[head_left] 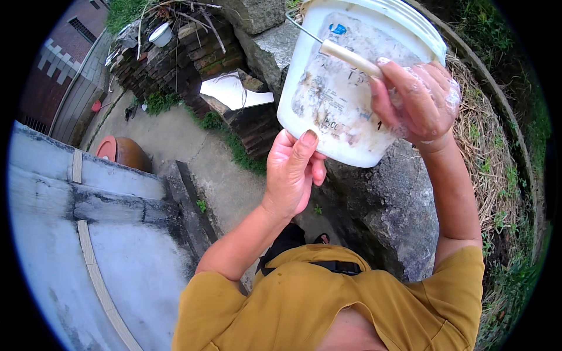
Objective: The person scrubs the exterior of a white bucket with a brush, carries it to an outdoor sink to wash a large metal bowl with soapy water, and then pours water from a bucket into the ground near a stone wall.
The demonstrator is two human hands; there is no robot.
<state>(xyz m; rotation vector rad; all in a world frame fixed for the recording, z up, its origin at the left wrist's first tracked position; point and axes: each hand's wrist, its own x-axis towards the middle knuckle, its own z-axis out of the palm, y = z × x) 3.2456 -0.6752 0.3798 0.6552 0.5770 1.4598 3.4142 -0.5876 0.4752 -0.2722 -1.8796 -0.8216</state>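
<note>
A white plastic bucket, stained and smeared on its printed side, is held up tilted in front of me. My left hand grips its lower left edge, thumb on the outside wall. Soap suds cover parts of my right hand, which is curled against the bucket's side. Whatever lies under those fingers is hidden. By my right fingertips is the end of the pale handle grip, threaded on a wire bail that loops to the bucket's upper left.
Large grey rocks stand below the bucket. A brick stack carries sticks and a small white bowl. A white broken panel lies nearby. To the left are a whitewashed wall and a brown jar; dry straw covers the right.
</note>
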